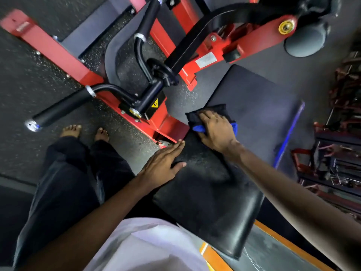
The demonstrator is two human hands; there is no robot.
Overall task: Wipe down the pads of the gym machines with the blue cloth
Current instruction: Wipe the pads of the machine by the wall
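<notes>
Now, right hand (216, 130) on blue cloth (195, 119).

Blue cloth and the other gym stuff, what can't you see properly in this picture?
Head view only.
Blue cloth: its middle is hidden under the right hand.
Black pad: near-left corner hidden by the left arm and shirt.
Round pad, top right: blurred.
Racks at right: blurred, cut off by the edge.

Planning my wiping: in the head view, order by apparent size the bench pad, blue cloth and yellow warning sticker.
1. Bench pad.
2. Blue cloth, partly hidden under the right hand.
3. Yellow warning sticker, farther away, yet plainly smallest.
</notes>
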